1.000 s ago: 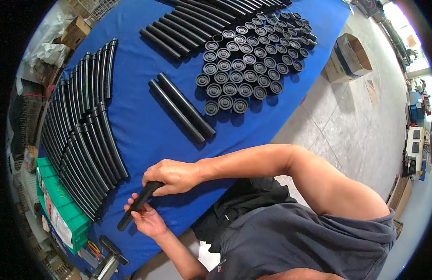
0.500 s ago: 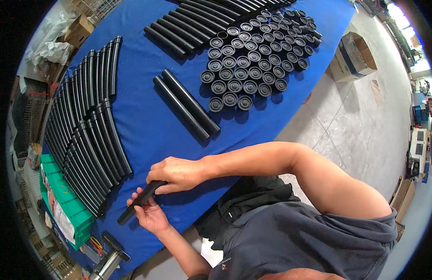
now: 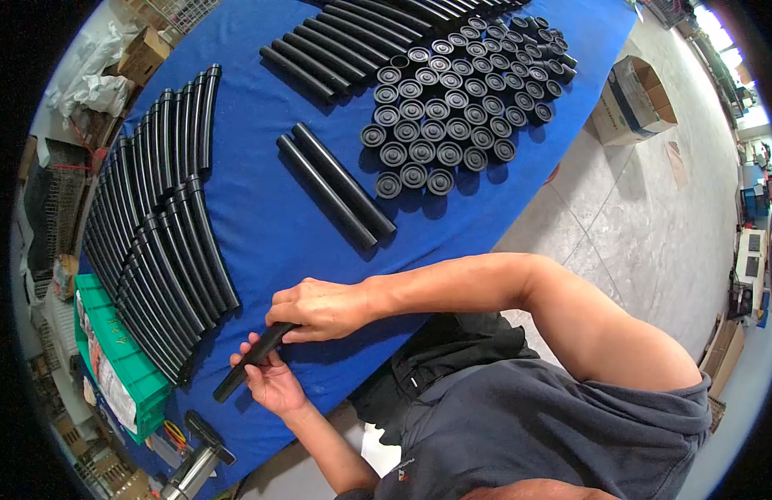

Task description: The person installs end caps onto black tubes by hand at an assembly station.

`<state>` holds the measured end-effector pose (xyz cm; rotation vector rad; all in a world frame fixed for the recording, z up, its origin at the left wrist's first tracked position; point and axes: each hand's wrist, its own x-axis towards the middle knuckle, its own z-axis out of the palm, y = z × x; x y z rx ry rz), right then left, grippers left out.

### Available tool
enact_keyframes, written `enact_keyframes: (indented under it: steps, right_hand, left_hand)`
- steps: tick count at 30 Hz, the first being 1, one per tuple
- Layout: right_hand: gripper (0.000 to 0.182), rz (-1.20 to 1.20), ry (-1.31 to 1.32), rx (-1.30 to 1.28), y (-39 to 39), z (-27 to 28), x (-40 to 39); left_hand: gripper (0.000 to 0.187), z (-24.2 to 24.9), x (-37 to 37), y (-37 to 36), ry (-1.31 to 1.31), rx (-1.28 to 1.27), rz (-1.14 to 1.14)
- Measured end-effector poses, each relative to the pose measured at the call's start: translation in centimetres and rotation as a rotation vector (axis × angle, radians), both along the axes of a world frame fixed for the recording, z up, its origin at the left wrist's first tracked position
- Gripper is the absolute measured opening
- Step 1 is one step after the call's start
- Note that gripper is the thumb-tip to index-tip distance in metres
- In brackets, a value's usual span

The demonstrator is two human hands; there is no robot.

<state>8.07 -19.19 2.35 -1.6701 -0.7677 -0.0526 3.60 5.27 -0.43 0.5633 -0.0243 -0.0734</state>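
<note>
Above the counter [image 3: 253,250], near its front edge, we hold 1 black tube [image 3: 255,357], our right grip [image 3: 321,310] closed around the far end, our left grip [image 3: 275,388] curled around its middle. Farther in, 2 more tubes [image 3: 326,192] lie side by side; round black caps [image 3: 433,129] cluster to our right.

1. Along the tabletop's [image 3: 254,208] left edge: banked tubes [image 3: 165,254].
2. At that edge's lower end: crate [image 3: 129,354], hammer [image 3: 209,436] just right.
3. Mid-tabletop: paired tubes [image 3: 328,192].
4. Near right edge: clustered caps [image 3: 458,127]; to their upper left, tube row [image 3: 328,54].
5. Beyond right edge, on floor [image 3: 653,225]: carton [image 3: 624,104].
</note>
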Motion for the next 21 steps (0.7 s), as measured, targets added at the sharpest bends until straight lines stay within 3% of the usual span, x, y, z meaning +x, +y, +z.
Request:
enact_keyframes:
  steps: [6,9,12,16,21]
  right_hand:
    - [0.031,-0.004,-0.065,-0.051,0.1,-0.5,-0.1]
    - [0.032,-0.026,-0.219,-0.029,0.5,-0.8,0.0]
    - [0.033,0.052,-0.046,-0.035,-0.3,0.7,-0.1]
    - [0.035,0.132,0.197,-0.057,-0.4,0.9,0.3]
    - [0.034,0.053,0.022,-0.005,0.0,-0.1,0.2]
  left_hand:
    - [0.027,0.6,-0.2,-0.6,0.061,0.043,0.04]
    - [0.028,1.2,0.3,-1.2,0.062,0.026,-0.001]
    - [0.03,0.1,0.2,-0.3,-0.045,0.03,-0.104]
    - [0.029,0.3,0.0,-0.5,0.016,0.037,-0.061]
    - [0.031,0.0,0.1,-0.4,-0.029,0.009,-0.093]
